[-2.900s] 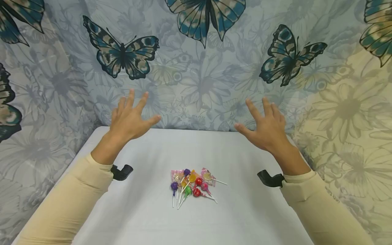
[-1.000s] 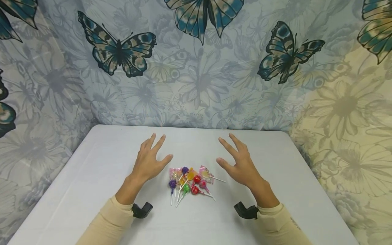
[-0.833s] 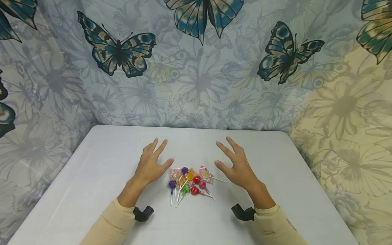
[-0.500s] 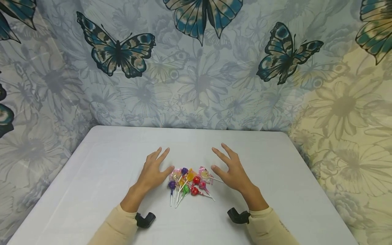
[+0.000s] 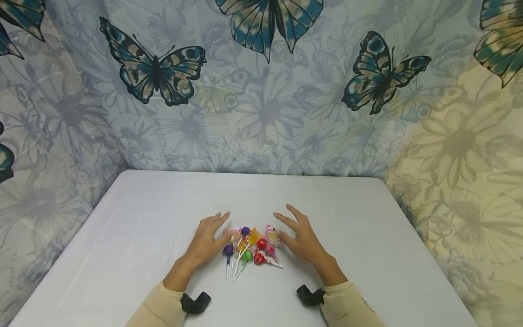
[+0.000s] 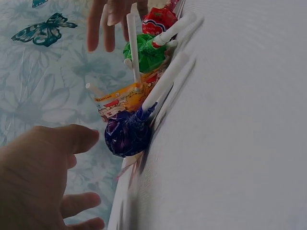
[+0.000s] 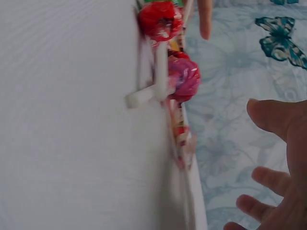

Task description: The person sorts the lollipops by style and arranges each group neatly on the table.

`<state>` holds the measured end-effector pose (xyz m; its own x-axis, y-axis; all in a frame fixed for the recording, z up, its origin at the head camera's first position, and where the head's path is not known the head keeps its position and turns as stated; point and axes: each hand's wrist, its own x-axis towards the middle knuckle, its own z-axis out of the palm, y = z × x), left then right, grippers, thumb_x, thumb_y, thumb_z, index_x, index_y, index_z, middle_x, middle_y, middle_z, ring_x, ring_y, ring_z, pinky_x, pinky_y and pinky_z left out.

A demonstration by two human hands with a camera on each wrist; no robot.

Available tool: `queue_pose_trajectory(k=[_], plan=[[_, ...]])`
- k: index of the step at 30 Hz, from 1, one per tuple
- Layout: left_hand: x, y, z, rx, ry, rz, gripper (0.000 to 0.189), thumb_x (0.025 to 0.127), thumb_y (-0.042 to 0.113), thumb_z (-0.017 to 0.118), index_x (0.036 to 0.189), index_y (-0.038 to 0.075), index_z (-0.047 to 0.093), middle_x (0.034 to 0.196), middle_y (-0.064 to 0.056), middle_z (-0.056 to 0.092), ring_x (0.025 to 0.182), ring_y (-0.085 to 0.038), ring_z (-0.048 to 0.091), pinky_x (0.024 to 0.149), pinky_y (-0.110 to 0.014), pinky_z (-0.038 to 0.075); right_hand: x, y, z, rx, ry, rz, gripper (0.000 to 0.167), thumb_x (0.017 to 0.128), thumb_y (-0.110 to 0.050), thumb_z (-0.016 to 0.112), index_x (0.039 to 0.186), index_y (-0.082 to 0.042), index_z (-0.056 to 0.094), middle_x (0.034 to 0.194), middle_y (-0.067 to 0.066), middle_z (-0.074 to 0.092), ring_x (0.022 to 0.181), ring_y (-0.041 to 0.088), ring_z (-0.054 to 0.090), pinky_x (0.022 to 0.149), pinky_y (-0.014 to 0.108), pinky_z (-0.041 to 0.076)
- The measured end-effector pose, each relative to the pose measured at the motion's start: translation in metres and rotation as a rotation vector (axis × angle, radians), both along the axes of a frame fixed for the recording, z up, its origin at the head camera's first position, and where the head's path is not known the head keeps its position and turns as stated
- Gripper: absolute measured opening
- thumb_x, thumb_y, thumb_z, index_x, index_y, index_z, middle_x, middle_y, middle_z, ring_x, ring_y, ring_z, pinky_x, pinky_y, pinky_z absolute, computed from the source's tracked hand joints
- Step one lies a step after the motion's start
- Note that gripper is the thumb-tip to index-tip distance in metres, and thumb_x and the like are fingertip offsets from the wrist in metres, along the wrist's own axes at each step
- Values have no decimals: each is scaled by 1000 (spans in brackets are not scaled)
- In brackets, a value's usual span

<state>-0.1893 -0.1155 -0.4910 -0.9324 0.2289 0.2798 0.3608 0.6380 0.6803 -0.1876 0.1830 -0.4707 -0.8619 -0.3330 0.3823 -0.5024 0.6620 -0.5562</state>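
A loose pile of wrapped lollipops lies mid-table, between my two hands. Among them are a purple lollipop point(image 5: 228, 250), a green lollipop point(image 5: 247, 256), a red lollipop point(image 5: 259, 258), a yellow lollipop point(image 5: 253, 238) and a pink lollipop point(image 5: 270, 250). My left hand point(image 5: 206, 238) is at the pile's left side, fingers spread, thumb overlapping a clear wrapper in the head view. On the other side, my right hand point(image 5: 301, 238) has its fingers apart and its thumb tip over the pink-wrapped lollipop point(image 5: 271, 234). Both hands hold nothing. In the left wrist view, the purple lollipop point(image 6: 127, 134) is just beyond the thumb.
The lollipops lie on a white-covered table point(image 5: 367, 254). Behind and beside it hangs cloth point(image 5: 269, 113) printed with butterflies and flowers. A black wrist mount point(image 5: 196, 303) juts from the left sleeve, another black mount point(image 5: 310, 296) from the right.
Both hands have come down from above the table's far part, drawing nearer each other until they flank the lollipops. The lollipops lie as before.
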Motion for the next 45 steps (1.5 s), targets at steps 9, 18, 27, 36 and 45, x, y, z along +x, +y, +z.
queue_pose_trajectory(k=[9, 18, 27, 36, 45], plan=[[8, 2, -13, -5, 8, 15, 45, 88, 22, 72, 130, 11, 62, 129, -17, 58, 126, -44, 40, 101, -63, 27, 2, -1, -19, 24, -33, 21, 41, 86, -14, 73, 127, -16, 66, 144, 20, 41, 128, 45, 35, 95, 65, 34], [9, 4, -16, 2, 23, 10, 19, 84, 18, 75, 100, 7, 76, 119, -14, 64, 123, -43, 43, 101, -63, 26, 8, -5, -20, 75, -95, -1, 37, 85, -13, 74, 122, -16, 69, 141, 19, 45, 129, 45, 34, 98, 65, 31], [6, 10, -11, -14, 21, 38, 21, 81, 14, 77, 98, 2, 75, 110, -7, 67, 105, -32, 50, 89, -55, 34, 7, -7, -20, 138, -148, -43, 36, 86, -20, 74, 121, -21, 70, 141, 13, 46, 128, 41, 36, 98, 62, 32], [2, 12, -6, 86, -17, 10, 25, 76, -7, 71, 102, -7, 71, 106, -8, 67, 82, -19, 61, 71, -32, 52, 5, -7, -19, 196, -115, -30, 30, 84, -17, 75, 114, -21, 74, 131, 12, 55, 121, 37, 42, 95, 58, 34], [3, 12, -5, 100, -28, 29, 27, 75, -12, 69, 101, -6, 71, 95, -12, 68, 76, -18, 63, 68, -31, 53, 4, -6, -20, 192, -89, -14, 26, 83, -15, 76, 109, -19, 76, 116, 4, 61, 112, 32, 46, 91, 54, 36]])
